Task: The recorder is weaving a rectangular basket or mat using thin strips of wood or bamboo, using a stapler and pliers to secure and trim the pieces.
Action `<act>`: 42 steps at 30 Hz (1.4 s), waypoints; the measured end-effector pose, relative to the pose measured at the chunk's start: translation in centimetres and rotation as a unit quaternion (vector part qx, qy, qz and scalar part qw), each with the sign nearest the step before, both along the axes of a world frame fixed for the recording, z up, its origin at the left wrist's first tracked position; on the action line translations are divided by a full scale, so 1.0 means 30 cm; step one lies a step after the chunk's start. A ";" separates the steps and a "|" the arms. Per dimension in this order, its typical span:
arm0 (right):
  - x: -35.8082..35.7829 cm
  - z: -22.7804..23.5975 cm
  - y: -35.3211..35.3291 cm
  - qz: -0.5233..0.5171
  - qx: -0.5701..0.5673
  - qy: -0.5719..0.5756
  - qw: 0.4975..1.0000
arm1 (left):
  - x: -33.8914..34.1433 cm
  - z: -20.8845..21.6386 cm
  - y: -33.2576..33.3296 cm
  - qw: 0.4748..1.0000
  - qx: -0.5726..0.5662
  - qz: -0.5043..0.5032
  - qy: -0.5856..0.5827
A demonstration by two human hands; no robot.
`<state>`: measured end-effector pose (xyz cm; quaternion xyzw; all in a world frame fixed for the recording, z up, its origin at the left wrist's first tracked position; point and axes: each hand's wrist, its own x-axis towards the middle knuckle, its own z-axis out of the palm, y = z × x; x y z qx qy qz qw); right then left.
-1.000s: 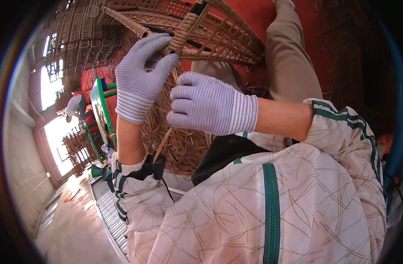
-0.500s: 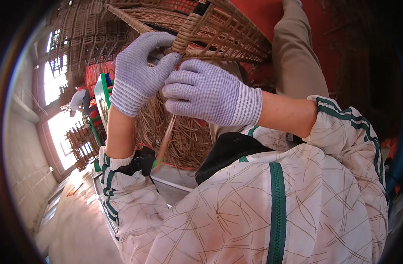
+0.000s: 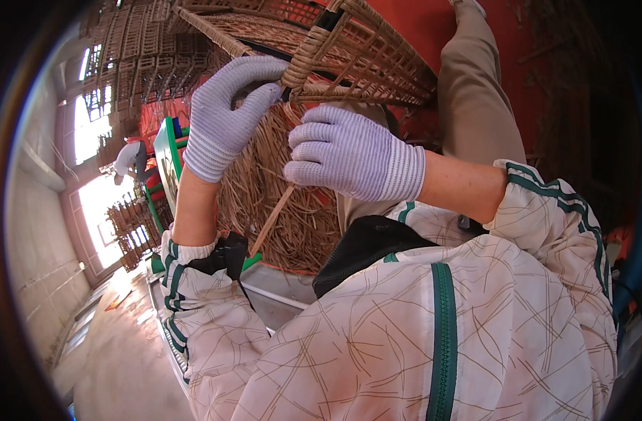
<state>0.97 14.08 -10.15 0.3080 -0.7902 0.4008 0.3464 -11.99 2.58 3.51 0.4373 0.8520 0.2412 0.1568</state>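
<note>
A brown woven wicker basket (image 3: 377, 59) lies tilted at the top. Its corner post (image 3: 303, 62) is wound with tan strip, and a short black bit of frame shows below the winding. My left hand (image 3: 237, 109), in a pale striped knit glove, is closed around this post, thumb and fingers pressed near its lower end. My right hand (image 3: 345, 151), gloved alike, is closed just right of and below the post, apart from my left hand. Out of its curled fingers hangs a flat brown wicker strip (image 3: 272, 221); inside the fist the strip is hidden.
A heap of loose brown strips (image 3: 293, 238) lies below my hands, beside a grey metal edge (image 3: 272, 295). Stacked woven frames (image 3: 145, 67) stand at the upper left. Farther off, another person (image 3: 130, 160) bends over near a green-edged panel (image 3: 168, 151). A red surface (image 3: 412, 28) lies behind the basket.
My right hand has moved right, away from my left hand and the post, with the strip in it. The black frame bit below the winding has come into sight.
</note>
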 end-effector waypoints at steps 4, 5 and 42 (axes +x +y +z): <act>0.001 0.013 0.002 -0.001 0.012 -0.009 1.000 | -0.002 0.007 -0.004 1.000 -0.006 -0.023 0.008; 0.001 0.016 0.001 -0.006 0.016 -0.011 1.000 | -0.004 0.006 -0.006 1.000 -0.003 -0.029 0.006; 0.014 0.054 -0.016 0.044 -0.108 -0.086 0.989 | -0.166 -0.226 -0.013 0.918 0.163 -0.161 0.324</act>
